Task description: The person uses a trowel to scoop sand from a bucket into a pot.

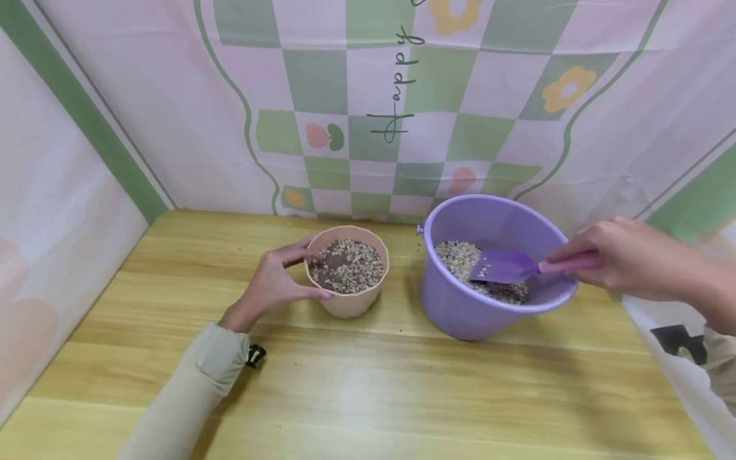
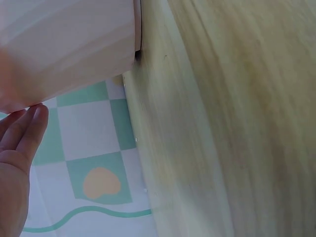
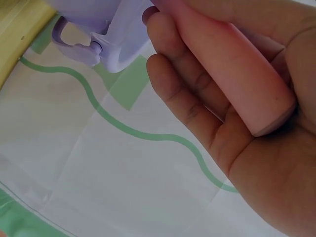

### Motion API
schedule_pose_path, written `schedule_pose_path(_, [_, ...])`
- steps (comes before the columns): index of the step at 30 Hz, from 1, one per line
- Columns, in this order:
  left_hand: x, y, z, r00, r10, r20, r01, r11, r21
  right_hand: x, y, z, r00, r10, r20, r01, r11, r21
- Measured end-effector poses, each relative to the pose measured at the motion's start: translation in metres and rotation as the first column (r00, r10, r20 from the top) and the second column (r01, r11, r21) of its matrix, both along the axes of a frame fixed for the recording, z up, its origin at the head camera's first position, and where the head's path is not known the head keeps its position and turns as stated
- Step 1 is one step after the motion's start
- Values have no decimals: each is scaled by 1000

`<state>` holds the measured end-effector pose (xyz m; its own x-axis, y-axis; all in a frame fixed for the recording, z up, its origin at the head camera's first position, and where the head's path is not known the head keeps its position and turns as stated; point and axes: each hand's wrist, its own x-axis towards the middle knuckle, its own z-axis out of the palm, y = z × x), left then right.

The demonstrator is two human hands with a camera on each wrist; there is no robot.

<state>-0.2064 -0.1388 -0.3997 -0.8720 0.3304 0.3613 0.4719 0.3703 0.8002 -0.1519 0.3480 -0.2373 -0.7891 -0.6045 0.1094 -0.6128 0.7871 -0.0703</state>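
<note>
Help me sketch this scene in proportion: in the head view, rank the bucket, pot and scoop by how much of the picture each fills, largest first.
1. Purple bucket
2. Peach pot
3. Scoop, partly covered by the right hand

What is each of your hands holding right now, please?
Left hand: holding the peach pot at one side.
Right hand: holding the purple scoop by its pink handle.

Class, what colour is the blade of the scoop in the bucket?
The blade is purple, seen best in the head view.
</note>
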Motion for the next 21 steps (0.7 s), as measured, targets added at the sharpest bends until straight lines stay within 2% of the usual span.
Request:
schedule_pose_path(5, [2,1,0,1000,-15,-20,15,1000,-15,0,0,3,1000,-14,5,14,1000,26])
schedule_pose_path(10, [4,2,1,999,-16,-30,15,999,-32,-3,0,6,1000,16,-4,-16,999,35])
schedule_pose_path(18, [5,3,2,998,-24,-51,22,999,-41,-4,-2,12,999,-10,51,9,1000,30])
schedule_pose_path(21, [6,2,2,998,-17,-57,13,998,-68,-4,-3,14,999,-1,41,0,999,37])
